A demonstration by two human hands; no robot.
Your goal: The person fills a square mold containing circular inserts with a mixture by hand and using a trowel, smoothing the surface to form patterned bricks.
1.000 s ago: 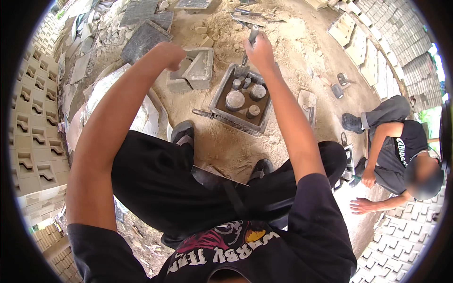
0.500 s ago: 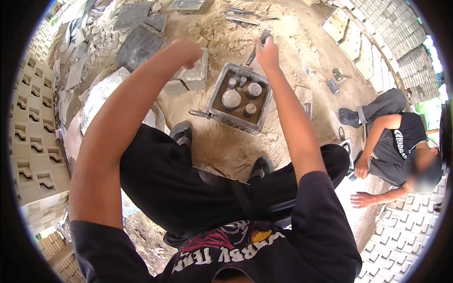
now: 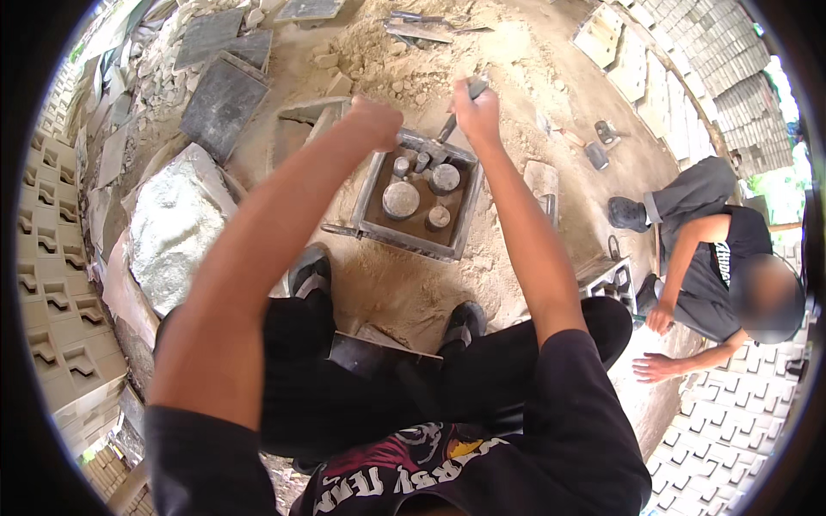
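Note:
A square metal mould [image 3: 391,230] with several round cores inside sits on sandy ground in front of my feet. My left hand [image 3: 376,120] is closed into a fist over the mould's far left rim; I cannot see anything in it. My right hand [image 3: 476,109] grips a dark-handled trowel [image 3: 456,120] whose blade points down into the mould's far edge. My arms reach forward over my black trousers and dark shoes.
A sand heap [image 3: 430,60] lies beyond the mould. Dark flat plates [image 3: 222,99] and a pale sack-covered lump [image 3: 176,224] are on the left. Patterned blocks [image 3: 60,301] are stacked at left. Another person [image 3: 714,258] crouches at right beside a second mould [image 3: 611,279].
Both hands have come closer to the mould's far rim, and the trowel has swung down from the sand toward the mould.

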